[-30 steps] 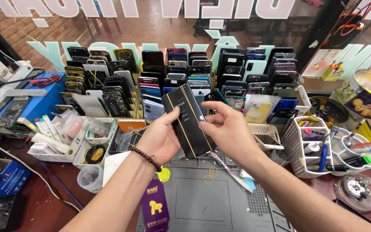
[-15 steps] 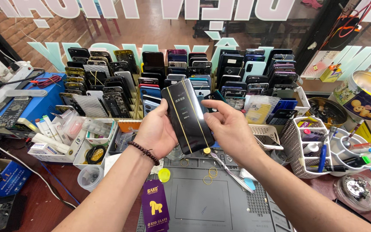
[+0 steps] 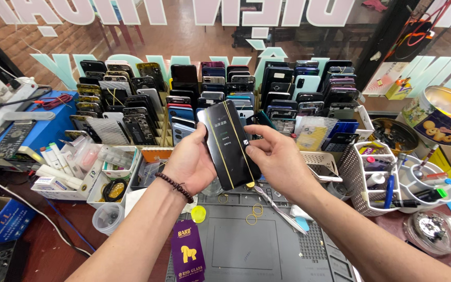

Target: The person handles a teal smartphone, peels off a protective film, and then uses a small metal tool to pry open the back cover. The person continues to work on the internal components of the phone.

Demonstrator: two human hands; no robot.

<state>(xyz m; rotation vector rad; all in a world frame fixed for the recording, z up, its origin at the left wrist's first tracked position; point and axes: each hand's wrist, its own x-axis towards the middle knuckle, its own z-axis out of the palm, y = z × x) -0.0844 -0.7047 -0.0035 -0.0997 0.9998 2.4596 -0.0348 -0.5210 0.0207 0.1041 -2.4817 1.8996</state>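
Hands first: my left hand (image 3: 191,163) cups the long edge of a slim black phone with thin yellow rubber bands stretched lengthwise over its glossy face (image 3: 229,144), thumb pressed against its upper left side, fingers closed behind it. My right hand (image 3: 277,159) grips the opposite edge, fingertips (image 3: 250,149) curled onto the glass near the middle. The phone stands nearly upright, tilted slightly left, held above the front of the bench between my two hands. A dark beaded bracelet (image 3: 176,187) circles my left wrist.

Directly beneath, I see a grey silicone work mat (image 3: 246,245) with loose yellow rubber bands (image 3: 254,213) lying on it, silver tweezers (image 3: 279,210) just under my right wrist, and a small yellow round cap (image 3: 198,213) near the mat's left edge. A purple card with a yellow dog figure (image 3: 187,254) leans at the mat's front left.

Behind the phone, rows of used phones and back covers stand upright in a rack (image 3: 184,99). To the left sits a white compartment tray of tubes and small parts (image 3: 82,169); to the right, a white plastic basket of pens and tools (image 3: 379,180) and a round biscuit tin (image 3: 447,112).
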